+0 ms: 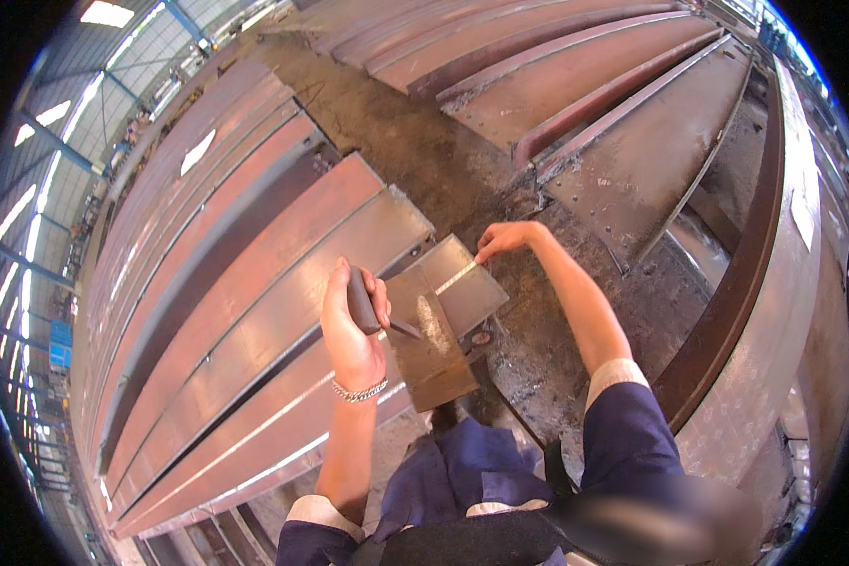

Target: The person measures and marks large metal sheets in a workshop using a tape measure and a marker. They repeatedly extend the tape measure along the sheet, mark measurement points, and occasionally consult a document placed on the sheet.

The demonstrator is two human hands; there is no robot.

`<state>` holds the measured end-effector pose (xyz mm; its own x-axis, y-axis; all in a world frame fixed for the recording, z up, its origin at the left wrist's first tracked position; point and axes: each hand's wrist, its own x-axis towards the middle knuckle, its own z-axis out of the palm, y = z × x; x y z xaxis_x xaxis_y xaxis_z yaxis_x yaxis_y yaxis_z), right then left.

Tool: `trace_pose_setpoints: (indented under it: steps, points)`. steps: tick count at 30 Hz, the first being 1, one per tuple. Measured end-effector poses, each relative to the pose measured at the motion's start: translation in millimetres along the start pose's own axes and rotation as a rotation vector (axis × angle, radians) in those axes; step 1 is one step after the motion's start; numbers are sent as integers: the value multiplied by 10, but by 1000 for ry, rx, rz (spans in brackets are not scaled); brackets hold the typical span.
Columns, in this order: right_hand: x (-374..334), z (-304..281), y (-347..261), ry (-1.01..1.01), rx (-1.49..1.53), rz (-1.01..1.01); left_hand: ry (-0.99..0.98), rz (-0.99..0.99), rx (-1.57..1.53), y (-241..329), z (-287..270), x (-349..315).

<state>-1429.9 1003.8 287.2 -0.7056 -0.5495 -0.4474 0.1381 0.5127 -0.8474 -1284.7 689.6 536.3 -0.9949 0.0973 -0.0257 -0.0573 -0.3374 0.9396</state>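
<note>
My left hand (352, 325) is wrapped round a dark, block-shaped handle (361, 300). A short metal shank runs from it toward a brown flat plate (432, 351) with a pale scuffed patch; I cannot tell whether they are joined. Across a steel plate end (472, 294) lies a narrow yellowish strip that looks like a tape measure blade (457, 277). My right hand (505, 241) pinches the blade's end at that plate's far edge. A pale line in the same direction continues down the long steel beam (255, 420) left of my left wrist.
Long reddish-brown steel beams (283, 236) lie side by side on the left. More beams (651, 141) and a curved-looking dark flange (726, 330) stand on the right. Between them runs a dirty floor strip (387, 123). A blue box (60, 344) is at the far left.
</note>
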Motion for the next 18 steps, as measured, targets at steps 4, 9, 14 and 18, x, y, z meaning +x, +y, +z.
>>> trace_pose_setpoints:
  steps: [4, 9, 14, 18]
  points:
    - [27, -1, -19, 7, -11, 4, 116, 0, -128, -185, 318, 377]
    - [35, 17, 19, 16, 23, 35, 3, 97, -163, -522, 479, 653]
    - [69, -35, -7, -8, -69, 52, 95, 86, -78, -728, 564, 827]
    - [73, -48, -59, -23, -46, 51, 219, 66, -39, -818, 601, 916]
